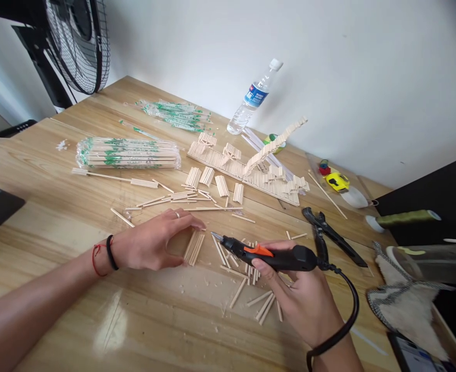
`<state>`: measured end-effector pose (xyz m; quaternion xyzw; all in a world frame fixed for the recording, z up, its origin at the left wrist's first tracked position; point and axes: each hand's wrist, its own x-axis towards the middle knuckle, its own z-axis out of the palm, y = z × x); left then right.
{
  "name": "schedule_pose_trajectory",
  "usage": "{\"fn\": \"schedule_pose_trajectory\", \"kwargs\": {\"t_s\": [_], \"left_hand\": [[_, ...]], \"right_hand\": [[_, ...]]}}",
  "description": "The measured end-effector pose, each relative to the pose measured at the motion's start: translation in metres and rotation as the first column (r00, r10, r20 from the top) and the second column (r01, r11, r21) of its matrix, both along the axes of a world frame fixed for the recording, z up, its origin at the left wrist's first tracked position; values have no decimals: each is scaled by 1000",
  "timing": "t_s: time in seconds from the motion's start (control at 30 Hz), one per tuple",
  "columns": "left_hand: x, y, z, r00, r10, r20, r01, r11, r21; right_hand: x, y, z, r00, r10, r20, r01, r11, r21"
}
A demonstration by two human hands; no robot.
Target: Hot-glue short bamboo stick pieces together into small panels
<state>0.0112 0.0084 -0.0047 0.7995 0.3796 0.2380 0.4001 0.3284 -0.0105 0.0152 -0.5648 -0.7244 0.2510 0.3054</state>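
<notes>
My right hand grips a black glue gun with an orange trigger, its metal tip pointing left toward a small panel of glued wooden sticks. My left hand pinches that panel between thumb and fingers, holding it against the wooden table. Several short cut sticks lie loose under and around the gun. A stick model with a sloped piece stands farther back.
A wrapped bundle of chopsticks lies at the left, another pack behind it. A water bottle, black cutters, a yellow tool, a thread spool and a glove sit at the right. A fan stands back left.
</notes>
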Motion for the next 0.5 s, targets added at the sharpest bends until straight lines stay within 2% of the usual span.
{"fn": "schedule_pose_trajectory", "kwargs": {"t_s": [0.1, 0.2, 0.33, 0.5], "left_hand": [[0, -1, 1, 999, 11, 41, -9, 999, -35], [1, -3, 4, 986, 11, 166, 8, 994, -113], [5, -9, 12, 945, -13, 327, 102, 961, -257], [8, -11, 18, 955, -76, 287, 164, 942, -294]], "right_hand": [[0, 2, -6, 977, -155, -147, 140, 984, -110], [-7, 1, -6, 888, -286, -360, 203, 947, -250], [-18, -3, 2, 822, -275, -499, 123, 941, -316], [-20, -6, 5, 820, -257, -511, 90, 940, -329]]}}
